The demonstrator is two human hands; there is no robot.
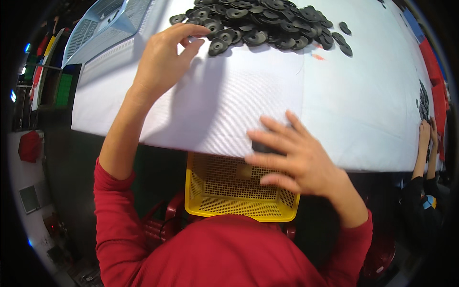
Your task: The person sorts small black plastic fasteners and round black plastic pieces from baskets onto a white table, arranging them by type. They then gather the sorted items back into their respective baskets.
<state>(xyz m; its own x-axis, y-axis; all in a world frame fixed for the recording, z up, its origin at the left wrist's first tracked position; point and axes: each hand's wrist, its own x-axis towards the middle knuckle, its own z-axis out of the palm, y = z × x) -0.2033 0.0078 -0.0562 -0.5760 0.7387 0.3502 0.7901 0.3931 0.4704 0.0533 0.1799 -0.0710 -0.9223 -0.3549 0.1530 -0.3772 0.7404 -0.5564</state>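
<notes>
1. Far left, your blue basket [88, 40] stands tilted at the edge of the white table [377, 95].
2. Your left hand [162, 57] reaches to the pile's left edge, thumb and forefinger curved with a gap between them, grasping nothing visible. I cannot tell whether a fingertip touches.
3. Just beside those fingertips lies the nearest disc [218, 46], flat and holed, its slight long axis running from lower left to upper right.
4. The black pile [272, 24] blocks the table's far middle; its discs overlap at mixed angles.
5. Below the near edge sits the yellow basket [201, 210], its mouth facing up, partly under your right hand [303, 160].
6. That hand is blurred, fingers splayed, unclenched. A black piece [265, 147] shows behind them, lengthwise roughly left to right; whether you grip it, I cannot tell.
7. Right of the pile, three loose discs [344, 28] slant down rightward; bare cloth spreads beyond, up to a co-worker's hands [425, 131] by a second pile [423, 100].
</notes>
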